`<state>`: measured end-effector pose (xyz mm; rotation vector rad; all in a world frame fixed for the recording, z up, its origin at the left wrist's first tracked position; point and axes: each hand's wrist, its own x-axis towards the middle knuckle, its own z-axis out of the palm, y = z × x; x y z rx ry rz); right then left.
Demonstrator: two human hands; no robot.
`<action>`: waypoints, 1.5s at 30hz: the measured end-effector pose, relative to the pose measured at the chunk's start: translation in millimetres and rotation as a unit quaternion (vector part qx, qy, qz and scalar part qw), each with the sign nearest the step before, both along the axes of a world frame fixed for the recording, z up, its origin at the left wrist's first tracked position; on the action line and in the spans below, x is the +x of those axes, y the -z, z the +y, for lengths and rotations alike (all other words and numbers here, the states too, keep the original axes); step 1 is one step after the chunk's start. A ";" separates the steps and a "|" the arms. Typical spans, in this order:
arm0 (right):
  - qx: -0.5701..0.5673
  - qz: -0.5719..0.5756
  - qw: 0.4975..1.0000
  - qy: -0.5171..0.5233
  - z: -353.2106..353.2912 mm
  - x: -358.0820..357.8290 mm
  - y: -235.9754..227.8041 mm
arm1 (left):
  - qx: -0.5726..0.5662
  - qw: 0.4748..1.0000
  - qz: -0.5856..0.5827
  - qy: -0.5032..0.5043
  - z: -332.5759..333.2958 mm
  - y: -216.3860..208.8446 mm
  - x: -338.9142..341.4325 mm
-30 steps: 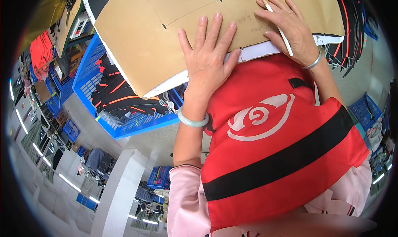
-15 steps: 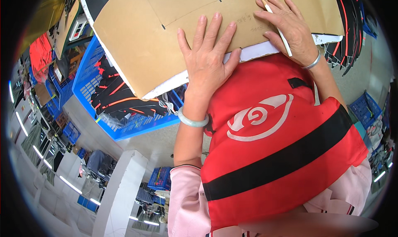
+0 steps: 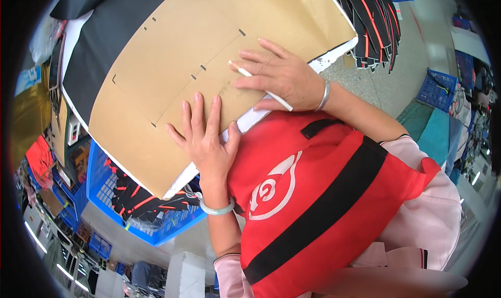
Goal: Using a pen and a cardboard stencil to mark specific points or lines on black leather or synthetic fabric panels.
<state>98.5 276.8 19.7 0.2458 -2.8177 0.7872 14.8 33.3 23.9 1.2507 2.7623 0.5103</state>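
A large tan paper pattern point(image 3: 151, 68) with drawn lines and small black marks lies over black fabric point(image 3: 107, 42) on a white-edged table point(image 3: 181, 181). My left hand point(image 3: 207, 144) rests flat on the pattern near its close edge, fingers spread, holding nothing. To its right, my right hand point(image 3: 297, 84) also lies on the pattern. A white pencil point(image 3: 280, 101) is held slantwise between its fingers, the tip pointing up and left, just above or against the paper; I cannot tell which.
Below the table's left side stands a blue plastic crate point(image 3: 99, 186) filled with black and orange pieces point(image 3: 136, 199). Black strips with orange lines point(image 3: 371, 27) hang past the table's right end. Another blue crate point(image 3: 437, 89) sits farther right on the floor.
The view has swung, so the table looks more tilted and more of the black fabric shows at the left. Both hands remain on the pattern, with the pencil still in the right one.
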 end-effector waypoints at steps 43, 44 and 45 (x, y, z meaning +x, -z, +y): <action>0.037 0.049 0.941 0.332 100.4 59.6 14.6 | -0.006 1.000 0.007 0.006 1.2 -0.5 -2.0; 0.045 0.054 0.938 0.340 102.1 62.3 15.9 | -0.006 1.000 0.009 0.013 1.7 -0.8 -2.5; 0.052 0.059 0.934 0.348 102.3 64.3 18.5 | -0.007 1.000 0.008 0.011 1.6 -0.6 -2.3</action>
